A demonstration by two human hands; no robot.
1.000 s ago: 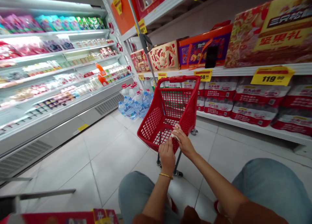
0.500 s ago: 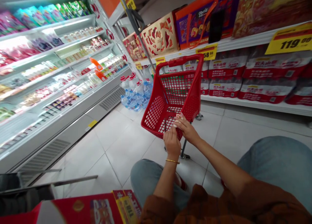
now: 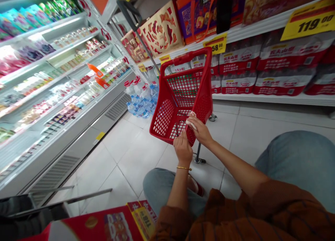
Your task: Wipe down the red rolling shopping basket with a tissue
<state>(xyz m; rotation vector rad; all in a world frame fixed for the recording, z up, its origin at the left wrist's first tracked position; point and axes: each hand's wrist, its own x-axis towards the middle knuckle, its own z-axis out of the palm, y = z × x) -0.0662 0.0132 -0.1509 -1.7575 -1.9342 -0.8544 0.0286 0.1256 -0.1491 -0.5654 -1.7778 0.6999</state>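
The right hand (image 3: 201, 129) is closed around a crumpled white wad (image 3: 191, 121) at the near right corner of the red shopping cart (image 3: 204, 103). The left hand (image 3: 183, 149), held narrow, is at the cart's near rim; whether it grips anything I cannot tell. Bottled water (image 3: 141, 104) stands farther back, beside the refrigerated display case (image 3: 87, 143)

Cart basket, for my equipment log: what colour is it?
The cart basket is red, seen best in the head view.
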